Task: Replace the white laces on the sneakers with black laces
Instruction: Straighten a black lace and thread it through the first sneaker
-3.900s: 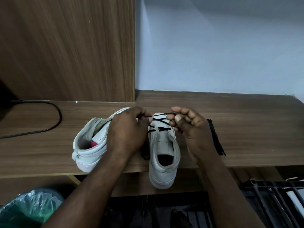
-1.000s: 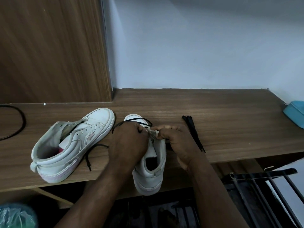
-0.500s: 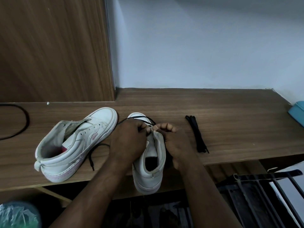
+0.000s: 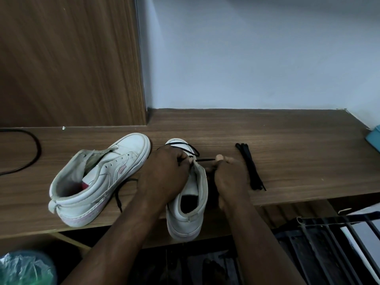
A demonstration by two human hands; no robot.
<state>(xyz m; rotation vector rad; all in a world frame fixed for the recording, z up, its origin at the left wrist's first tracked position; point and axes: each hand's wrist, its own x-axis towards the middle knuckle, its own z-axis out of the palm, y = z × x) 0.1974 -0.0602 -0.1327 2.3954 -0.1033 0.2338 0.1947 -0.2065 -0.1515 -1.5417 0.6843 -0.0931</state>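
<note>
My left hand (image 4: 162, 177) is curled down over the upper of the sneaker (image 4: 190, 214) betw. my wrists, fingertips tucked in at the eyelet edge. That pins the shoe, I reckon, since its heel hangs off the desk (image 4: 287, 136) toward me. Can't tell if those fingers also nip the lace. My right hand (image 4: 230, 177) pinches the black lace (image 4: 205, 160) betw. thumb and forefinger, other fingers folded in. The short run from hand to hand looks taut, so I'd say I'm drawing it out through a right-side eyelet. Beyond my left knuckles a slack loop of it lies over the toe, and its free end trails out left of my left wrist. The other sneaker (image 4: 98, 182) lies tipped on its side further left, eyelets bare, no white lace that I can see — next in line, prob. The spare lace (image 4: 249, 167) sits bundled just right of my right hand, within easy reach for that one.
</note>
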